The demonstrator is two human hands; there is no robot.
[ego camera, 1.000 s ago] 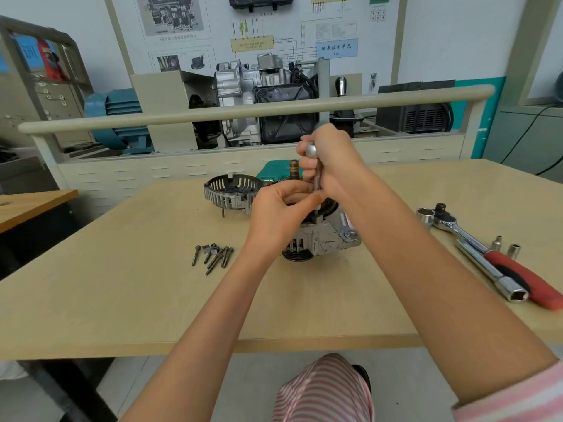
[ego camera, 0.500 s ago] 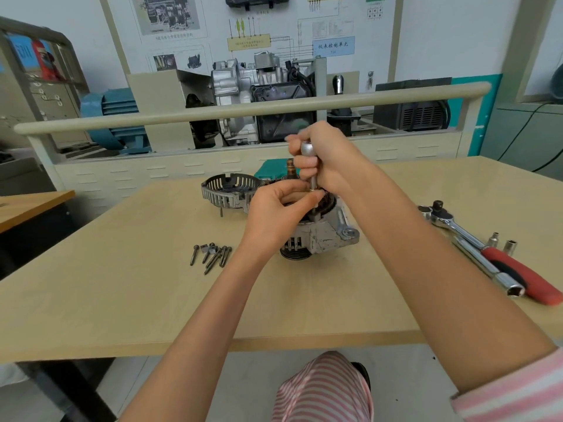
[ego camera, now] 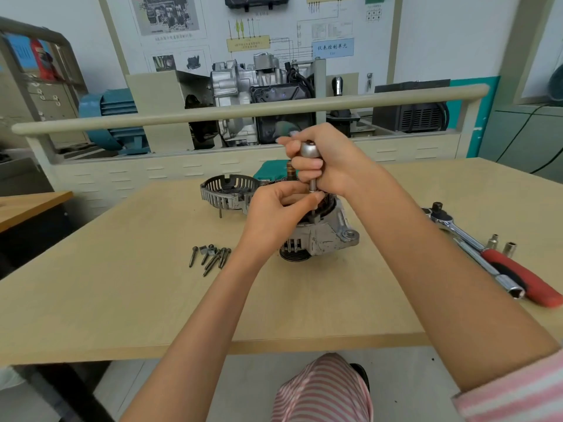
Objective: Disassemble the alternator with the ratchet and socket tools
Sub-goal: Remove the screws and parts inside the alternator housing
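From the head camera, a pale wooden table (ego camera: 122,306) fills the foreground. The alternator (ego camera: 323,236) stands near its middle, pulley end down on the wood. The right hand (ego camera: 332,159) is wrapped around an upright silver driver tool (ego camera: 310,153) whose shaft runs down into the top of the alternator. The left hand (ego camera: 274,211) rests on the housing, its fingertips pinching the lower end of that shaft. Just behind and to the left lies a removed slotted end cover (ego camera: 227,191), and a small cluster of bolts (ego camera: 210,255) lies in front of it, apart from the alternator. At the right edge sit a ratchet (ego camera: 499,257) with a red grip, a long chrome extension bar (ego camera: 490,269) touching its side, and two small sockets (ego camera: 502,245) standing just behind. A beige rail (ego camera: 213,112) crosses behind the table. Beyond it stand a cutaway engine unit (ego camera: 259,86), a teal electric motor (ego camera: 112,120), a black box (ego camera: 411,108) and wall boards with wiring diagrams (ego camera: 259,32). A pink striped garment (ego camera: 323,391) shows at the bottom.
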